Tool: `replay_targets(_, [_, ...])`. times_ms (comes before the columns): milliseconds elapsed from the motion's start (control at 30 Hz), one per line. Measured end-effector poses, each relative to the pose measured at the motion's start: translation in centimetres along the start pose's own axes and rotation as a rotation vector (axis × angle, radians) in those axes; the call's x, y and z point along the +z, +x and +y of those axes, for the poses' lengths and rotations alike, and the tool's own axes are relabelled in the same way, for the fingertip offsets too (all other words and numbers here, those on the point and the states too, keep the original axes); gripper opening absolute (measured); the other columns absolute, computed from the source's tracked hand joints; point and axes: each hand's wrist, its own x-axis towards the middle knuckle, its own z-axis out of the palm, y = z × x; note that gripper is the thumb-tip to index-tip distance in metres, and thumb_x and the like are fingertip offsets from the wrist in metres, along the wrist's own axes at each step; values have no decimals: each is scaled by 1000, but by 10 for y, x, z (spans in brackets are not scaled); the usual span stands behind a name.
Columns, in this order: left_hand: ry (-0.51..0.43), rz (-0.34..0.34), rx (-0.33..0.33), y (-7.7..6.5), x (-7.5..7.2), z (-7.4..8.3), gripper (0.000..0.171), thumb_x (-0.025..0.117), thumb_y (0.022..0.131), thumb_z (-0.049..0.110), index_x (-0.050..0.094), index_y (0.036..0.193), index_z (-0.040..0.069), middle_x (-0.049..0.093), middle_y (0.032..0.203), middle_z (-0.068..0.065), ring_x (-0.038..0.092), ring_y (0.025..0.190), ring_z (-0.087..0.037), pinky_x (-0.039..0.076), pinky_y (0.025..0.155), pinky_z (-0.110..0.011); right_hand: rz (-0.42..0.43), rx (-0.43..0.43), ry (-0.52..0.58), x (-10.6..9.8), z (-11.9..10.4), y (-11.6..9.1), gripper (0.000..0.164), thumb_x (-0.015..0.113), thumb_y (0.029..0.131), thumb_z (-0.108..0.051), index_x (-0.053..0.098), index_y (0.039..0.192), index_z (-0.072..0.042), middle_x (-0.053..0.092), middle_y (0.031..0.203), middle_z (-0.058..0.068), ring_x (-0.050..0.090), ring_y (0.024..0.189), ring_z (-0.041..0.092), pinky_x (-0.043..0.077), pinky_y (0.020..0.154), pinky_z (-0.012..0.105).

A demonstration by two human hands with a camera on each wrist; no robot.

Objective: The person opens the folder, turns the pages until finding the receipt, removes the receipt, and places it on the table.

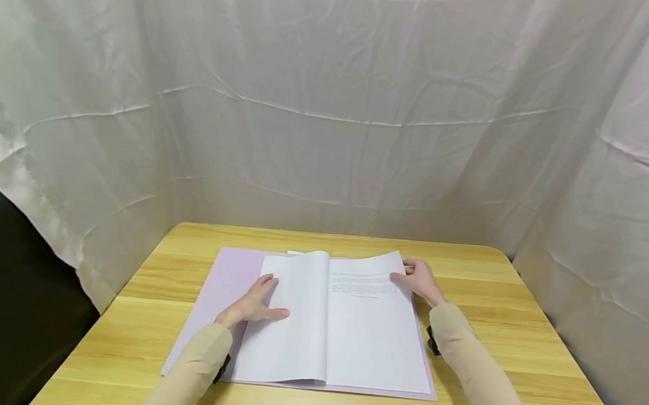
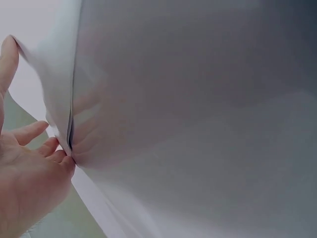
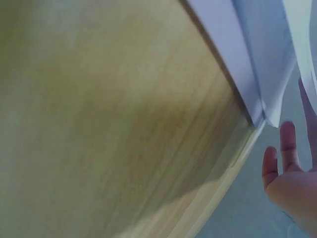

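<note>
A lilac folder point(image 1: 224, 277) lies spread on the table with white paper sheets in it. Blank turned pages point(image 1: 296, 337) bulge along the fold on the left side. On the right, a sheet point(image 1: 374, 342) carries several lines of small print near its top, and its upper right corner is lifted. My right hand point(image 1: 419, 281) pinches that corner, thumb on the printed face and fingers behind. My left hand point(image 1: 254, 300) rests on the left pages with fingers spread. In the left wrist view, the fingers of my left hand point(image 2: 37, 171) touch the paper's edge.
The folder covers the front middle of a light wooden table point(image 1: 489, 336). Pale curtains point(image 1: 361, 155) hang behind and at both sides. Dark cloth point(image 1: 12, 289) shows at the left. A small white paper edge point(image 1: 295, 252) pokes out past the folder's top.
</note>
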Motion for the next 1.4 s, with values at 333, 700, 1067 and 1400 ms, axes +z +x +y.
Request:
replay_targets(333, [-2, 19, 60, 2, -1, 0, 103, 81, 83, 40, 25, 154, -10, 16, 163, -32, 18, 150, -52, 24, 121, -67, -127, 11, 137, -6, -3, -11, 62, 75, 89, -15, 50, 140, 10, 71, 115, 30, 73, 81, 17, 62, 71, 30])
replay_targets(700, [-17, 22, 71, 4, -1, -3, 108, 80, 83, 45, 22, 154, -11, 14, 163, -33, 16, 151, -53, 22, 121, -68, -203, -43, 183, -9, -12, -26, 57, 72, 91, -14, 50, 138, 11, 75, 103, 22, 72, 75, 15, 61, 66, 29])
replay_targets(1067, [-20, 37, 48, 0, -3, 1, 108, 79, 83, 46, 21, 155, -10, 16, 163, -33, 17, 152, -51, 20, 123, -66, -344, -31, 316, -13, -15, -46, 87, 70, 95, -21, 15, 161, -8, 65, 126, 31, 74, 93, 28, 63, 79, 43])
replay_targets(1400, [-75, 53, 20, -3, -4, 7, 106, 77, 86, 45, 19, 156, -9, 17, 163, -33, 18, 152, -51, 18, 124, -65, -427, -46, 447, -11, -22, -63, 87, 58, 103, -29, -3, 163, -17, 54, 138, 35, 71, 107, 30, 61, 89, 47])
